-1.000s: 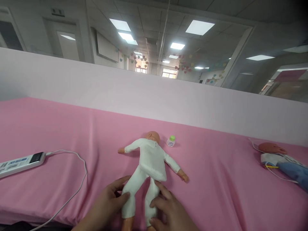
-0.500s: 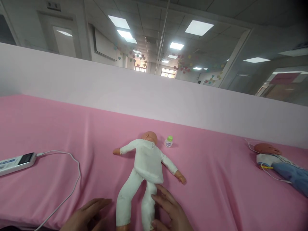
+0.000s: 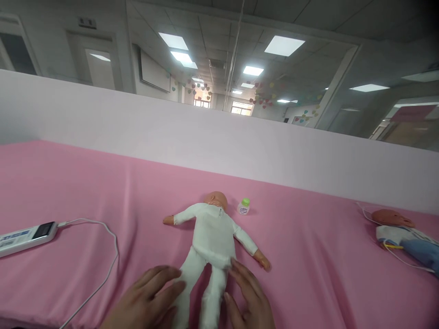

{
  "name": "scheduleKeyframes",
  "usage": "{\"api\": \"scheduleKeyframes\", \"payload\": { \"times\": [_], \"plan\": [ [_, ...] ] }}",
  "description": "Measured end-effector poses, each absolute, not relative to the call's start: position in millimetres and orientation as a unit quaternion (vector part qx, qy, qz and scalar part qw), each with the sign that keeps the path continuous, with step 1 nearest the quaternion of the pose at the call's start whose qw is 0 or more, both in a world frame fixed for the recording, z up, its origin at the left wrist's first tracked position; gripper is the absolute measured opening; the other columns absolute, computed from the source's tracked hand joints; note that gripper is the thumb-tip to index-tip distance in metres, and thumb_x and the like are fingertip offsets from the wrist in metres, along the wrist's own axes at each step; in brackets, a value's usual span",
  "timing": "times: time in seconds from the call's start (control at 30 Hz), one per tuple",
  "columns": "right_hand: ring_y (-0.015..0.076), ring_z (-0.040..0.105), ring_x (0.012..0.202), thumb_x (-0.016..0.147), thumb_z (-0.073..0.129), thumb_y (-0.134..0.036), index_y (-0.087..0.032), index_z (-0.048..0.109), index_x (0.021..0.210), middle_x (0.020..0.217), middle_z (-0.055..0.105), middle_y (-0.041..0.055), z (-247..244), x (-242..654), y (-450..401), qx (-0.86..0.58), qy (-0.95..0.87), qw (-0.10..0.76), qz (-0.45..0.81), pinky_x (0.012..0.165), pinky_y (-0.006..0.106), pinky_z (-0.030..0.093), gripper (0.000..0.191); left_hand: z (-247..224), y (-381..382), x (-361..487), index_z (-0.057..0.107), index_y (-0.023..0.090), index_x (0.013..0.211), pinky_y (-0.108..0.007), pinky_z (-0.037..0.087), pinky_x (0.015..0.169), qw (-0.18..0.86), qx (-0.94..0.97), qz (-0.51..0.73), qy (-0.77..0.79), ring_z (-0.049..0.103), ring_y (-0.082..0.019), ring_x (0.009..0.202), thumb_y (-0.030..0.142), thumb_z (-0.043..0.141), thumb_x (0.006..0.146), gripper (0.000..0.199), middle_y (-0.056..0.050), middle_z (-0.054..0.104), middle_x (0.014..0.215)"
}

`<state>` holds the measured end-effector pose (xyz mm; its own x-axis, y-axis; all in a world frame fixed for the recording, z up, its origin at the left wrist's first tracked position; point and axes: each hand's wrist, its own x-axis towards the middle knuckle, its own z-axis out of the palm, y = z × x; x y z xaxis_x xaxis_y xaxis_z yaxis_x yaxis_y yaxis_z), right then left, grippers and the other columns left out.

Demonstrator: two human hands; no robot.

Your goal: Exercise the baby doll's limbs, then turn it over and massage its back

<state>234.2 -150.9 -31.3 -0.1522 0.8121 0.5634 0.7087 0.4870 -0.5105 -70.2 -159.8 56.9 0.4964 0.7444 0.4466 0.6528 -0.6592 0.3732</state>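
Hands framed the legs of a doll [image 3: 211, 237] in white clothes, which lay face down on the pink sheet [image 3: 308, 256], head toward the far partition. The step in hand looked like smoothing or straightening its trousers; the next move likely called for a firmer hold on the cloth at each leg. The left hand [image 3: 151, 299] lay open and flat, fingers resting against the doll's left trouser leg, gripping nothing. The right hand [image 3: 248, 297], also open with fingers spread, touched the other leg just below the shirt hem.
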Motion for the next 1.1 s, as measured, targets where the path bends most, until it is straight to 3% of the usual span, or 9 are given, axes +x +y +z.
{"api": "scheduleKeyframes", "payload": {
  "times": [0.1, 0.17, 0.4, 0.8, 0.93, 1.1],
  "plan": [
    [0.0330, 0.052, 0.142, 0.098, 0.058, -0.031, -0.025, 0.052, 0.151, 0.155, 0.053, 0.0104, -15, 226, -145, -0.482, -0.781, 0.393, 0.060, 0.114, 0.052, 0.051, 0.054, 56, -135, -31, 0.057, 0.029, 0.148, -0.050, 0.046, 0.116, 0.012, 0.878, 0.297, 0.374, 0.053, -0.033, 0.140, 0.020, 0.057, 0.093, 0.056, -0.009, 0.058, 0.152],
    [0.0322, 0.048, 0.146, 0.100, 0.057, -0.034, -0.022, 0.047, 0.155, 0.158, 0.049, 0.0114, -8, 222, -140, -0.478, -0.798, 0.356, 0.087, 0.117, 0.052, 0.048, 0.058, 44, -123, -14, 0.048, 0.024, 0.155, -0.055, 0.042, 0.119, 0.003, 0.881, 0.290, 0.373, 0.045, -0.035, 0.147, 0.021, 0.057, 0.093, 0.063, -0.011, 0.047, 0.161],
    [0.0303, 0.042, 0.150, 0.099, 0.061, -0.041, -0.020, 0.046, 0.156, 0.161, 0.043, 0.0129, 8, 220, -130, -0.472, -0.812, 0.263, 0.220, 0.123, 0.052, 0.039, 0.062, 5, -109, -16, 0.055, 0.025, 0.150, -0.050, 0.049, 0.114, 0.052, 0.868, 0.258, 0.422, 0.052, -0.031, 0.142, 0.021, 0.059, 0.091, 0.059, -0.007, 0.052, 0.156],
    [0.0279, 0.045, 0.148, 0.098, 0.062, -0.037, -0.028, 0.053, 0.152, 0.159, 0.047, 0.0058, 47, 224, -131, -0.473, -0.807, 0.245, 0.256, 0.123, 0.049, 0.038, 0.055, 26, -117, 0, 0.051, 0.014, 0.152, -0.054, 0.044, 0.118, 0.017, 0.870, 0.205, 0.448, 0.047, -0.034, 0.146, 0.028, 0.059, 0.092, 0.062, -0.015, 0.049, 0.158],
    [0.0268, 0.036, 0.153, 0.098, 0.059, -0.040, -0.021, 0.043, 0.158, 0.165, 0.038, 0.0076, 54, 219, -120, -0.498, -0.806, 0.203, 0.249, 0.127, 0.045, 0.031, 0.065, 43, -99, 0, 0.051, 0.010, 0.151, -0.052, 0.040, 0.122, 0.049, 0.879, 0.170, 0.444, 0.044, -0.032, 0.148, 0.025, 0.057, 0.091, 0.062, -0.016, 0.049, 0.157],
    [0.0264, 0.031, 0.155, 0.097, 0.058, -0.039, -0.016, 0.036, 0.160, 0.167, 0.032, 0.0091, 51, 211, -112, -0.504, -0.809, 0.151, 0.264, 0.129, 0.042, 0.027, 0.071, 36, -92, -2, 0.053, 0.013, 0.151, -0.051, 0.038, 0.123, 0.091, 0.885, 0.126, 0.440, 0.043, -0.031, 0.148, 0.022, 0.059, 0.086, 0.066, -0.014, 0.047, 0.159]
  ]
}}
